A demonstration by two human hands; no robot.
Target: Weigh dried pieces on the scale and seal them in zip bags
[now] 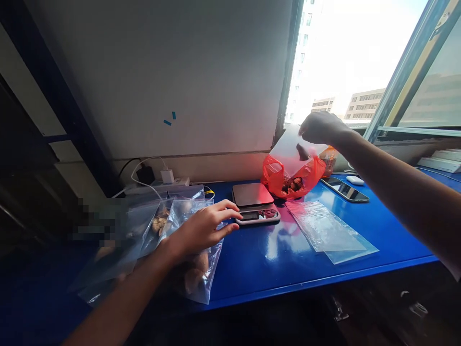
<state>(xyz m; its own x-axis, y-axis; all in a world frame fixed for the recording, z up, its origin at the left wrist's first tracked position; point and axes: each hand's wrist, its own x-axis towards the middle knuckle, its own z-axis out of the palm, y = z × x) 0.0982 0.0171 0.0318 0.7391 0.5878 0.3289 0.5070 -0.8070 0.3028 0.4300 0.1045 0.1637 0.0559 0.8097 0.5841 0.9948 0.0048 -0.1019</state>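
Note:
My right hand (322, 127) is raised in front of the window, its fingers closed on the top of a clear plastic bag (288, 146) with a dark piece inside. The bag hangs over an open red plastic bag (268, 175) that holds several brown mushroom-like pieces (296, 183). My left hand (207, 226) has its fingers apart at the left front edge of a kitchen scale (253, 194), near the display. The scale's plate bears nothing. Under and beside my left wrist lie filled clear bags (196, 276) with brown pieces.
Flat clear bags (324, 230) lie on the blue table (266, 259) at the right. Behind them are a phone (345, 189) and a white case (355, 180). A power strip with a white charger (166, 176) stands along the wall at the left.

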